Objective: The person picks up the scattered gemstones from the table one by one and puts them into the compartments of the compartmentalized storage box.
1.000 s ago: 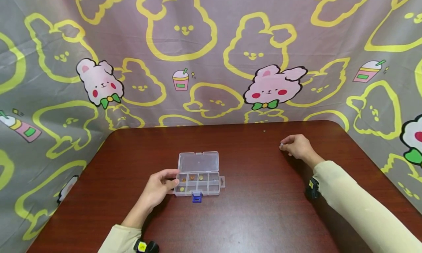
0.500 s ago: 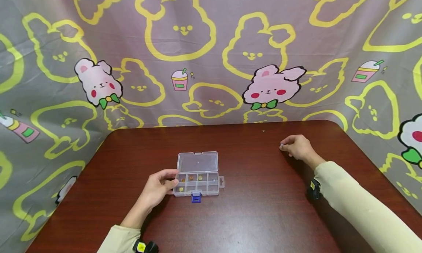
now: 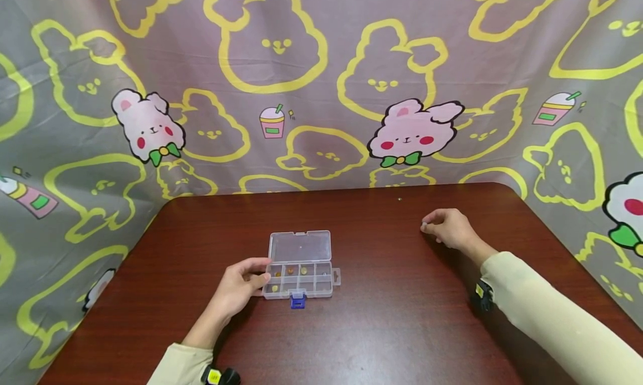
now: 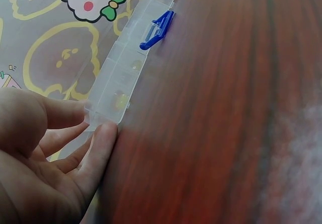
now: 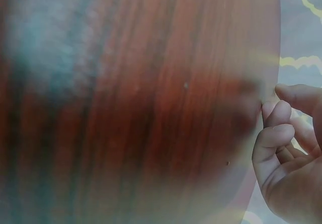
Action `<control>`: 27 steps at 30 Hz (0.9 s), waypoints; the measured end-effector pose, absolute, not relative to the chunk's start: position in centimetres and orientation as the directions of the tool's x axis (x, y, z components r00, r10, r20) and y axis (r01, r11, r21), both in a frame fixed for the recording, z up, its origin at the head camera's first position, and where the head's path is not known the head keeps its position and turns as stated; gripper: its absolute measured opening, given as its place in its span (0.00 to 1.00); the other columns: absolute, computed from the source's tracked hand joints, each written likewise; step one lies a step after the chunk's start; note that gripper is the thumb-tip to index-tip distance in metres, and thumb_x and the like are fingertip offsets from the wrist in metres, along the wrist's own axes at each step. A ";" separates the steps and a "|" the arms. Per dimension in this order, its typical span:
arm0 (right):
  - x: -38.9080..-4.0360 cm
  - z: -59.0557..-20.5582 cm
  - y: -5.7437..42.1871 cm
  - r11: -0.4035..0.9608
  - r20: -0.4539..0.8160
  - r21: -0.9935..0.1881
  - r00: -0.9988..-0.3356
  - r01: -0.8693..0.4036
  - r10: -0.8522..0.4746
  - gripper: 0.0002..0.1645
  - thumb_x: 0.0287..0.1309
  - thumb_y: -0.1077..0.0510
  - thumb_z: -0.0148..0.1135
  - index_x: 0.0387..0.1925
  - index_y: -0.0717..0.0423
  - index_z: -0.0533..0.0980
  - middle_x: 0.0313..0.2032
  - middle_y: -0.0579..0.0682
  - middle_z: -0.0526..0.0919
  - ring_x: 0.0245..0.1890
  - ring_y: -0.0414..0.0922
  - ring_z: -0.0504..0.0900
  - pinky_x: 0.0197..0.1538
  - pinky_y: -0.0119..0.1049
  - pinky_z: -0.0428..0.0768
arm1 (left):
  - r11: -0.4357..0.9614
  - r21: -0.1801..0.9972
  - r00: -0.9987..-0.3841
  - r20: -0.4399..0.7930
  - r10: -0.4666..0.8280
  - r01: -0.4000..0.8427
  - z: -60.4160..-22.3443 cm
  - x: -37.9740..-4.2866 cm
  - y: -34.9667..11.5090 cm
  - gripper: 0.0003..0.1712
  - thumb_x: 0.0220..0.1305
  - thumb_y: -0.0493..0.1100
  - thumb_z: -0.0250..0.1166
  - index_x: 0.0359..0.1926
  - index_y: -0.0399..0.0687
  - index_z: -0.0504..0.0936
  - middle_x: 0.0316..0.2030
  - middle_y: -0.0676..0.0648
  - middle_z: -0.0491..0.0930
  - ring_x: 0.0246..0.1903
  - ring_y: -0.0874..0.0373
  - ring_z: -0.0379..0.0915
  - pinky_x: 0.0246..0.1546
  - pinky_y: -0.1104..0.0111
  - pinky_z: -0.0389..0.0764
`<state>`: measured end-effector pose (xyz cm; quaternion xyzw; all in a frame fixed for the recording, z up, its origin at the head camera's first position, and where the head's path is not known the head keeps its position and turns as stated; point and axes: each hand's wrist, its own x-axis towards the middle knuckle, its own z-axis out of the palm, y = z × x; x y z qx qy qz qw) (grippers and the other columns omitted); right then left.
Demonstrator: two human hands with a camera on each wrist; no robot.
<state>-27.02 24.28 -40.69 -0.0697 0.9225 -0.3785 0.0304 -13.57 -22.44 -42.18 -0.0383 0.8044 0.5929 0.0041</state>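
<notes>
A clear plastic compartment box [image 3: 315, 294] lies on the table with its lid [image 3: 300, 246] folded back and a blue latch [image 3: 298, 302] at the front. Small yellow, orange and pale pieces sit in some compartments. My left hand [image 3: 238, 284] grips the box's left end, thumb and fingers on either side of its wall; the left wrist view shows this grip close up. Away to the right, my right hand [image 3: 451, 229] pinches a tiny pale piece [image 3: 424, 225] between thumb and fingertips, just above the table. Its exact kind is too small to tell.
One tiny shiny piece [image 3: 400, 199] lies near the back edge of the brown wooden table [image 3: 382, 318]. A patterned cloth [image 3: 321, 95] with rabbit drawings hangs behind and at both sides.
My right hand has shifted slightly left and nearer to me, still pinching the pale piece. The left hand keeps its hold on the box; the head view has turned a little.
</notes>
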 end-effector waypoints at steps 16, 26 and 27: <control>-25.5 -40.6 24.8 0.649 -0.012 -0.756 -0.989 -0.090 -0.150 0.14 0.64 0.58 0.66 0.46 0.64 0.80 0.24 0.52 0.80 0.19 0.44 0.75 0.16 0.36 0.73 | 0.297 0.952 -0.997 -0.058 -0.057 -0.073 -42.1 -13.6 -22.4 0.18 0.65 0.28 0.64 0.56 0.34 0.81 0.48 0.36 0.82 0.38 0.51 0.82 0.33 0.62 0.86; -24.3 -40.9 23.9 0.577 -0.006 -0.811 -0.984 -0.098 -0.176 0.15 0.63 0.59 0.68 0.46 0.66 0.81 0.22 0.52 0.79 0.17 0.43 0.73 0.14 0.35 0.71 | 0.303 0.951 -0.998 -0.044 -0.052 -0.058 -42.2 -13.6 -22.5 0.18 0.65 0.27 0.64 0.56 0.33 0.81 0.48 0.36 0.81 0.39 0.50 0.82 0.33 0.62 0.86; -24.1 -41.0 23.7 0.569 -0.005 -0.816 -0.984 -0.100 -0.180 0.15 0.63 0.59 0.68 0.46 0.66 0.81 0.22 0.52 0.79 0.17 0.43 0.73 0.14 0.34 0.70 | 0.301 0.952 -0.998 -0.043 -0.051 -0.057 -42.2 -13.6 -22.5 0.18 0.65 0.27 0.64 0.56 0.33 0.81 0.48 0.35 0.81 0.39 0.50 0.82 0.33 0.62 0.86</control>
